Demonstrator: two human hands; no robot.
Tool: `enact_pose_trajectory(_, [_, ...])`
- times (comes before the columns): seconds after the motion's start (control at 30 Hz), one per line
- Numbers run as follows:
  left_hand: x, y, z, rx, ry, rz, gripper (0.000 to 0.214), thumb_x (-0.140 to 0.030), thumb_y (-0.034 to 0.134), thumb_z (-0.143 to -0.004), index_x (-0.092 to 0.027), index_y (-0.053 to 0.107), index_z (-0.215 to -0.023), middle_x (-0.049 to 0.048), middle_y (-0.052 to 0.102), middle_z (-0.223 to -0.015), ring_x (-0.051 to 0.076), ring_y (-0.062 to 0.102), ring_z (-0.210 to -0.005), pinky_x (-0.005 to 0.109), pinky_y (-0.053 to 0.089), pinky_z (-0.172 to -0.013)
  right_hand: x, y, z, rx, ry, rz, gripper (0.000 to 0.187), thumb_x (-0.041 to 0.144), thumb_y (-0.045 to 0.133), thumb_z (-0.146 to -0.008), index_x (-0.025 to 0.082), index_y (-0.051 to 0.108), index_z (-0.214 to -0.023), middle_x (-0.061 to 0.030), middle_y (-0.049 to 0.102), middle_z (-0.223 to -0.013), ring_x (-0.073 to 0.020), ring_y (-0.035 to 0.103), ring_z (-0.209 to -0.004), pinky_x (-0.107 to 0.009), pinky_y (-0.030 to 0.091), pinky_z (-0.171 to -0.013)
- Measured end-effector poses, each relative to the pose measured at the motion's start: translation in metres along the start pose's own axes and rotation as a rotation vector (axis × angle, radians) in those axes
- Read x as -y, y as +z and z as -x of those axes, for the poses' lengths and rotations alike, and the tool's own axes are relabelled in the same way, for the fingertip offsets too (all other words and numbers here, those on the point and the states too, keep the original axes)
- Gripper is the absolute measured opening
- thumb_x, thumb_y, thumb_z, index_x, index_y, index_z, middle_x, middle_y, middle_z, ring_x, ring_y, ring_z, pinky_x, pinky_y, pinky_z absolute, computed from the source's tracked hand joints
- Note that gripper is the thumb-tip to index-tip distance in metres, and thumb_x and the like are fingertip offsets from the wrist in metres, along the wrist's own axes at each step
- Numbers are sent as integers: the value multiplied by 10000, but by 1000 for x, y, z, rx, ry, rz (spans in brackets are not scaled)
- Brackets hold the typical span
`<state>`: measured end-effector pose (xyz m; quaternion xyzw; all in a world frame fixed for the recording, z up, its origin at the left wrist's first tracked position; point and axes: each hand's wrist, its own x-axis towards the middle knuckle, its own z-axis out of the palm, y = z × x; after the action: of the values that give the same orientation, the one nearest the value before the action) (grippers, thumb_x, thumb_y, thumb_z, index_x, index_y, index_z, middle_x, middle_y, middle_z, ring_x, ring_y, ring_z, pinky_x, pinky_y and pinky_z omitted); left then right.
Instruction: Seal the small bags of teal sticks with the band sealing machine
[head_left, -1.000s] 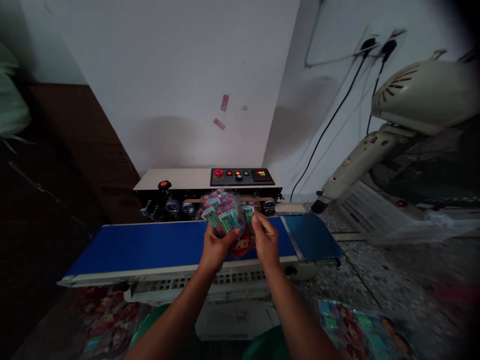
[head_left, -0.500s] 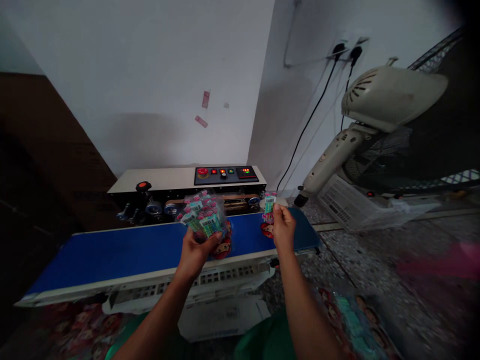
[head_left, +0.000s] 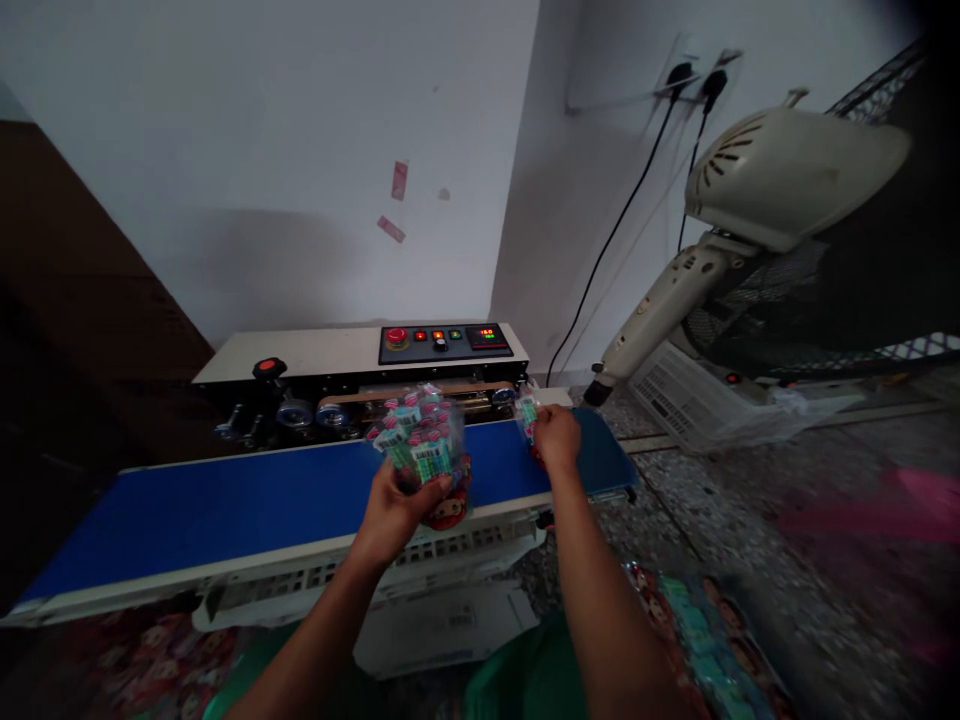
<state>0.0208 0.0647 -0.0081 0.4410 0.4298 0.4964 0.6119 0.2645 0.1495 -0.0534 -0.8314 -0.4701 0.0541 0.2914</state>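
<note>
A fanned bunch of clear plastic packets [head_left: 431, 445] with barcode labels and pink and teal contents is gripped in my left hand [head_left: 397, 505], over the front of the blue conveyor belt [head_left: 285, 495]. A red-haired cartoon face shows at the bunch's lower end. My right hand [head_left: 556, 435] is closed on the edge of one similar packet [head_left: 527, 415], which stands tilted near the right end of the sealing machine [head_left: 360, 355]. My fingers partly cover that packet's lower part.
The machine's panel [head_left: 450, 340] has a red knob and lit digits. A fan [head_left: 787, 180] leans in from the right, beside a white plastic basket [head_left: 675, 405]. More packets lie in a pile at lower left [head_left: 161, 650] and in a bag [head_left: 701, 630] at lower right.
My right hand has turned its packet leftward, toward the machine's right end, tilting it. My left hand still holds the bunch. The view has shifted slightly.
</note>
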Motion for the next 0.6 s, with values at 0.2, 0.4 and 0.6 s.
enact_pose_trajectory(0.2, [3,0,0,-8,9,18,448,-295,781,-595,-163,584,-975,69,717,-882,225,682,-764,338,545,-696,27,-3,20,-14,-169,-340,375,377,469,-839,118,607,-1072,-159,624,-1072,-245,546,-1027,-344,392,-861])
enact_pose_trajectory(0.4, [-2,2,-2,-11,65,0,430,-279,760,-616,-160,584,-990,56,704,-883,198,661,-769,316,531,-713,61,-26,83,749,-403,-1158,540,491,627,-719,220,547,-1180,-52,621,-1109,-204,574,-996,-326,450,-847])
enact_pose_trajectory(0.6, [3,4,-3,-89,113,-16,525,-257,765,-603,-173,530,-1065,45,686,-925,193,647,-804,303,526,-717,82,-19,111,654,-249,-1239,293,390,644,-727,197,610,-945,7,658,-797,-138,590,-682,-252,477,-641])
